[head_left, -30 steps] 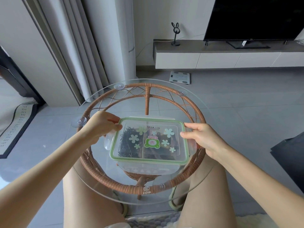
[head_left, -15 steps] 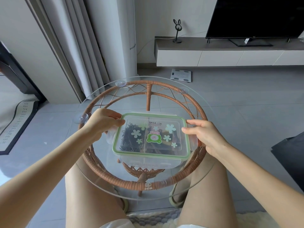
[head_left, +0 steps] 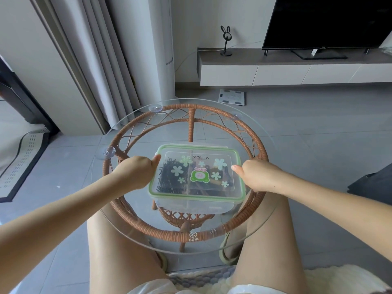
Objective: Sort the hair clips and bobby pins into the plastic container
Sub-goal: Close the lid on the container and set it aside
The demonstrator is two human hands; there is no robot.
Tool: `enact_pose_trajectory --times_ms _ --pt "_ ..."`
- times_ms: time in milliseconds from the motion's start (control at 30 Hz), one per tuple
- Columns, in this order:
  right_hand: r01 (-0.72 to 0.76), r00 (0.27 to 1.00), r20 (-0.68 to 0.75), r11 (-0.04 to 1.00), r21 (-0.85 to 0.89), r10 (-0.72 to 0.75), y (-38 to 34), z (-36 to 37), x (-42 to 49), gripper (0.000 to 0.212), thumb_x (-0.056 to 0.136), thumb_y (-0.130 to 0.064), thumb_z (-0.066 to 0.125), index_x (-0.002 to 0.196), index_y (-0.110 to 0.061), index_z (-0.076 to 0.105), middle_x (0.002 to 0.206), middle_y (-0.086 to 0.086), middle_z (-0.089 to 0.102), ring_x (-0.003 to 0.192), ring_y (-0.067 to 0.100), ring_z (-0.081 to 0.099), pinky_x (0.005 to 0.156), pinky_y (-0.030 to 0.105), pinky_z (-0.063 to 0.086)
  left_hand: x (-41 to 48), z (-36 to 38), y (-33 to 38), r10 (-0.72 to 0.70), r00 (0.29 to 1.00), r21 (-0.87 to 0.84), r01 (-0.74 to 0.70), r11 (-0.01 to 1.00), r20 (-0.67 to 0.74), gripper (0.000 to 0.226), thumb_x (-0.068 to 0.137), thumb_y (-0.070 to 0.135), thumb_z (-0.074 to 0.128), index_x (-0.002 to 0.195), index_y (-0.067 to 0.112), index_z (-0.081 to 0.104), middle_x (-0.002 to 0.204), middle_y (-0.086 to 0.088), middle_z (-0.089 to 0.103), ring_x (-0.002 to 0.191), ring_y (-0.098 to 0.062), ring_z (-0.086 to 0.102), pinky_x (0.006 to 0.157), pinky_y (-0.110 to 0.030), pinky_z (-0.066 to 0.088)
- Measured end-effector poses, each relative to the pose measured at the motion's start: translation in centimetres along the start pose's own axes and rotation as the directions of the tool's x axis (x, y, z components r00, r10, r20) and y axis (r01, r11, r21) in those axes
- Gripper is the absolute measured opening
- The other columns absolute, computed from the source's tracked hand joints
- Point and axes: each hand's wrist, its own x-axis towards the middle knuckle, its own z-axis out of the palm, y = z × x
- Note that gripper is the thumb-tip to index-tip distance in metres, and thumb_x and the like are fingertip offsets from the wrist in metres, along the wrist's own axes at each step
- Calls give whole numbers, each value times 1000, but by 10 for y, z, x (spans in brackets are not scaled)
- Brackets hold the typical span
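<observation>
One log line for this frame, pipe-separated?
lid on plastic container | left hand grips left end | right hand grips right end | bobby pins left compartment, hair clips right | on glass table

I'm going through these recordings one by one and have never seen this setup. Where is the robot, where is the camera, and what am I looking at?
There is no robot here: a person does the task with bare hands. Every picture comes from one wide camera worn on the head, looking forward and down, so you see their own arms and knees. In front stands a round glass table on a wicker frame. On it sits a clear plastic box with its green-rimmed lid on. Through the lid you see thin dark bobby pins in the left half and hair clips in the right half. The left hand grips the box's left side, the right hand its right side, thumbs at the lid's edge. Whether the side latches are snapped shut cannot be told.
</observation>
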Motion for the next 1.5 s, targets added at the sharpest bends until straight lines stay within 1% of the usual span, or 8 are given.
enact_pose_trajectory --times_ms 233,433,767,900,1033,1200,1400,1500 --pt "-132 979 195 904 407 56 9 -1 6 49 96 -46 35 88 -1 53 57 4 44 50 14 41 46 22 36 4 21 -5 -13 1000 -333 15 943 9 69 97 45 12 68 0 55 78 -22 57 79 -33 59 78 -34 43" --pt "-117 968 231 635 764 -99 23 11 9 37 96 -39 41 75 -9 41 62 0 24 39 6 27 40 19 29 5 24 -9 17 999 -447 -2 895 29 68 97 44 14 67 0 57 67 -12 55 62 -20 52 70 -31 41" --pt "-290 840 446 438 851 -310 -90 50 -48 49 98 -42 34 87 -3 62 54 4 60 36 8 45 32 16 30 96 -35 6 176 963 98 -158 982 -204 65 85 67 25 95 15 62 106 -7 66 102 -28 59 85 -40 49" --pt "-17 931 233 607 795 -280 -79 26 -40 61 96 -49 33 66 -5 63 43 1 58 32 9 46 32 16 31 72 -30 -5 80 864 61 -57 997 -498 60 88 62 32 101 10 58 103 -17 64 96 -36 59 83 -42 49" --pt "195 942 -298 974 112 -154 -51 4 -12 65 89 -63 30 50 -12 41 44 -1 38 39 16 38 41 24 29 22 -4 -29 -52 915 82 92 992 -400 62 87 65 32 73 10 57 79 -3 62 53 -25 53 42 -24 34" --pt "225 967 -120 974 -12 -224 -58 7 10 65 95 -54 23 49 -10 35 48 2 37 45 18 37 45 27 28 -7 9 -25 -104 976 39 113 993 -191 72 90 62 16 50 10 44 53 -3 51 51 -21 56 50 -26 47" --pt "316 935 70 904 287 -349 -51 9 23 56 98 -46 23 51 -15 28 50 0 28 47 15 33 59 30 33 3 21 -33 -54 998 -196 51 979 -11 69 96 49 9 57 5 46 67 -16 53 68 -28 57 82 -41 49" --pt "290 913 96 796 531 -396 -52 13 21 52 101 -37 25 87 -7 64 93 1 66 86 9 59 89 23 37 5 26 -36 -60 998 -379 55 924 -3 64 95 49 13 63 5 47 68 -17 51 67 -24 52 79 -41 48"
